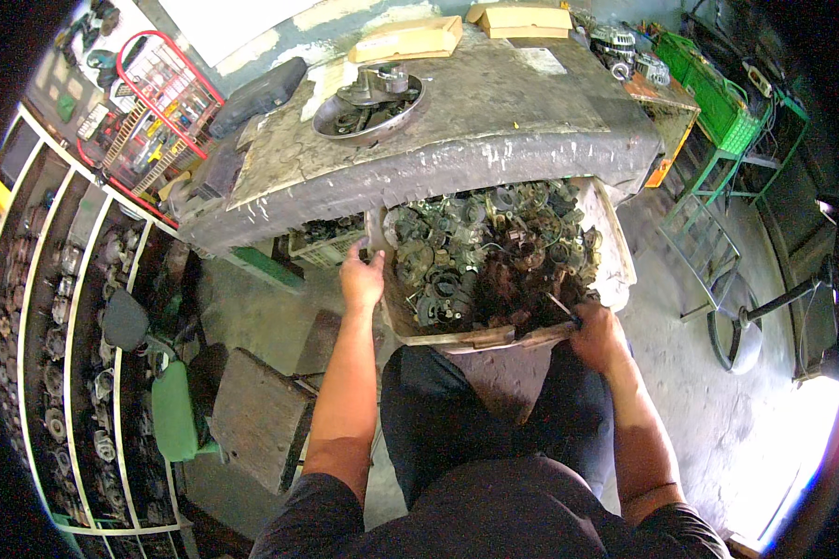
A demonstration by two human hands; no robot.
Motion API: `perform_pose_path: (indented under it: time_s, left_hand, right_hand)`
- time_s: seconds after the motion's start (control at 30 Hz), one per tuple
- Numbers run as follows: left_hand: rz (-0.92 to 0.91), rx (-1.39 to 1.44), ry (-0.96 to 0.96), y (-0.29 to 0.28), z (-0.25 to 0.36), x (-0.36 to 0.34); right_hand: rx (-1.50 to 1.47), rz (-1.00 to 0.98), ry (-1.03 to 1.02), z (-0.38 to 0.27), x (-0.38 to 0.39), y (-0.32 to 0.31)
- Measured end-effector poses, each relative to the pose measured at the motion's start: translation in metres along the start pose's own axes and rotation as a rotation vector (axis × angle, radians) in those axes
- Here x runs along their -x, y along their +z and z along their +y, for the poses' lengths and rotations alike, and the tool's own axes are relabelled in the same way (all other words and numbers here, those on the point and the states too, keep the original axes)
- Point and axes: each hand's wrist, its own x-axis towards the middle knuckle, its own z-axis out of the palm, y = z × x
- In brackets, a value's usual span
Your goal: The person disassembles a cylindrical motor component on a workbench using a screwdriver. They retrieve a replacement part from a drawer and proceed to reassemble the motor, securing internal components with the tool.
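The left hand (362, 279), half open, is at the left wall of the pale crate (617, 265); I cannot tell if it grips. The right hand (598, 335) is closed around a slim tool (558, 306), whose long axis slants, tip pointing forward-left over metal parts (489, 247). The workbench (475, 112) hides the crate's far side.

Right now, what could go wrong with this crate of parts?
1. The crate is heaped with loose-looking metal parts; a tilt might spill some.
2. The right hand grips a thin-shafted tool over the front of the crate; the shaft could snag or slip.
3. The left hand is at the crate's left edge, near the bench; a shift might pinch fingers.
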Motion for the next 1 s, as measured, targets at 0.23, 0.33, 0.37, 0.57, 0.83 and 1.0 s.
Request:
perform_pose_path:
  time_s: [0.23,0.33,0.37,0.57,0.83,1.0]
  left_hand:
    - [-0.154,-0.246,-0.151,0.006,-0.007,-0.014]
    - [-0.384,-0.222,-0.067,0.006,-0.016,-0.034]
    - [-0.434,-0.234,-0.039,0.009,-0.019,-0.038]
    - [-0.472,-0.193,-0.031,0.008,-0.029,-0.042]
    - [-0.423,-0.305,-0.107,-0.008,-0.010,-0.006]
    - [-0.412,-0.120,-0.111,-0.023,-0.005,0.025]
  right_hand:
    - [0.002,-0.075,0.055,-0.008,-0.004,-0.010]
    - [-0.062,-0.095,0.096,-0.006,-0.009,-0.010]
    - [-0.067,-0.116,0.118,-0.003,-0.010,-0.011]
    - [0.241,-0.268,-0.064,0.013,-0.005,-0.008]
    - [0.331,-0.234,-0.088,0.011,0.025,-0.018]
    - [0.322,-0.620,-0.121,-0.009,0.020,-0.037]
